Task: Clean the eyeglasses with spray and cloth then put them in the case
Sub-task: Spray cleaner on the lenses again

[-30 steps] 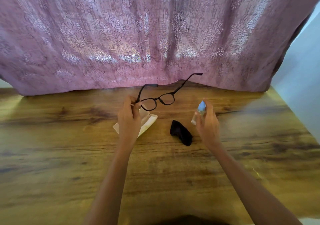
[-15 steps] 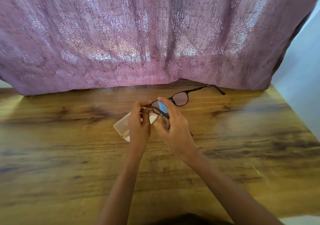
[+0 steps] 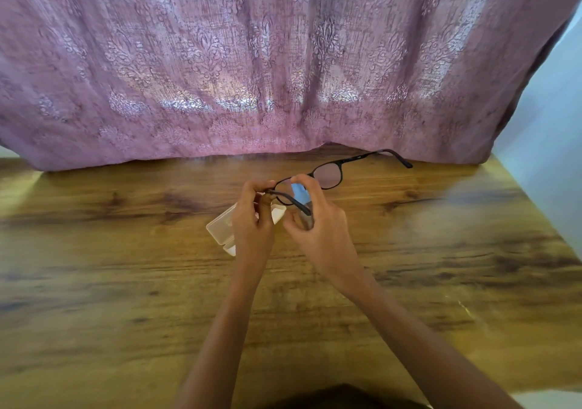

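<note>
Black-framed eyeglasses (image 3: 330, 174) hang above the wooden table (image 3: 126, 282), temples unfolded, one temple reaching right toward the curtain. My left hand (image 3: 253, 219) pinches the frame at its left hinge. My right hand (image 3: 318, 229) grips a small spray bottle with a blue cap (image 3: 300, 193), held right behind the left lens. An open cream glasses case (image 3: 220, 229) lies on the table under my left hand, partly hidden by it. The black cloth is hidden behind my right hand.
A pink patterned curtain (image 3: 283, 62) hangs along the table's far edge. A pale wall (image 3: 548, 144) borders the table on the right. Bare wood stretches left, right and toward me.
A second ago the bottle was off to the right of the glasses. My right hand has brought it up against the left lens, and the glasses have turned so a temple points right.
</note>
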`<state>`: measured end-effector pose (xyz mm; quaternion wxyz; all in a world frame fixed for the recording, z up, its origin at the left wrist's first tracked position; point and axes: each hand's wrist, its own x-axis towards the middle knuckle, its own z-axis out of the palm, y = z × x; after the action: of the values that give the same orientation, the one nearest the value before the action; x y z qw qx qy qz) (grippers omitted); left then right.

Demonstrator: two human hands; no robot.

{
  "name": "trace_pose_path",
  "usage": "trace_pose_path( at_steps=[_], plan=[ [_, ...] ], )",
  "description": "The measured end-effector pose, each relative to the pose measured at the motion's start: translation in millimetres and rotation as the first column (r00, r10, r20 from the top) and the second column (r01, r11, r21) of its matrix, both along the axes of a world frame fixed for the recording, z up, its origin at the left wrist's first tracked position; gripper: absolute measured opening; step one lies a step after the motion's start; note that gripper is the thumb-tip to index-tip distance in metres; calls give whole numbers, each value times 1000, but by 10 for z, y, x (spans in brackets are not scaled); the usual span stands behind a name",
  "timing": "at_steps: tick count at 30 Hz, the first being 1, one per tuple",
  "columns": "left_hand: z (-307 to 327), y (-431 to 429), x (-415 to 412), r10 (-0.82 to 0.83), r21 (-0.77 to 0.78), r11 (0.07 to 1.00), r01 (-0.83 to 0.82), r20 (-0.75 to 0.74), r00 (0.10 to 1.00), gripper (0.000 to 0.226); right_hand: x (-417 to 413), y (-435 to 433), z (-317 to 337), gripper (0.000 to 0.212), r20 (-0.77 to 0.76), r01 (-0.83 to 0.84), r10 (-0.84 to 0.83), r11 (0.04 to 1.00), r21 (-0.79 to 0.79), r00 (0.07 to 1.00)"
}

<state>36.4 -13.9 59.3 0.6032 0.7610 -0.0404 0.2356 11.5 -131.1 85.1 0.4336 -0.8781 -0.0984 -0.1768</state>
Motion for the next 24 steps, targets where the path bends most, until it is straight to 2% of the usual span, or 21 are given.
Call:
trace_pose_path(
  at_steps=[4,7,11,16,18,21,24],
  plan=[
    [0,-12,7,-8,-8,1000,8,-4,1000,23,-3,34,57,52,33,-85,87,995,-50,996],
    [4,-28,4,-11,-13,1000,11,-15,1000,26,-15,72,8,50,27,-56,59,995,-83,998],
    [12,-24,-11,1,-14,1000,-1,-4,1000,24,-35,60,-7,47,4,-60,60,998,-15,998],
    [7,-11,-21,19,-8,1000,-19,-5,1000,29,55,-153,79,48,38,26,-29,997,69,999],
    [4,-10,-15,29,9,1000,-29,6,1000,31,99,-272,106,46,40,45,-46,998,43,998],
    [-1,-14,-14,30,36,999,-31,31,999,34,135,-404,86,48,9,58,-58,995,-77,998],
    [-6,-14,-18,37,56,998,-40,54,998,33,128,-447,52,48,-8,85,-86,995,-58,996]
  ],
)
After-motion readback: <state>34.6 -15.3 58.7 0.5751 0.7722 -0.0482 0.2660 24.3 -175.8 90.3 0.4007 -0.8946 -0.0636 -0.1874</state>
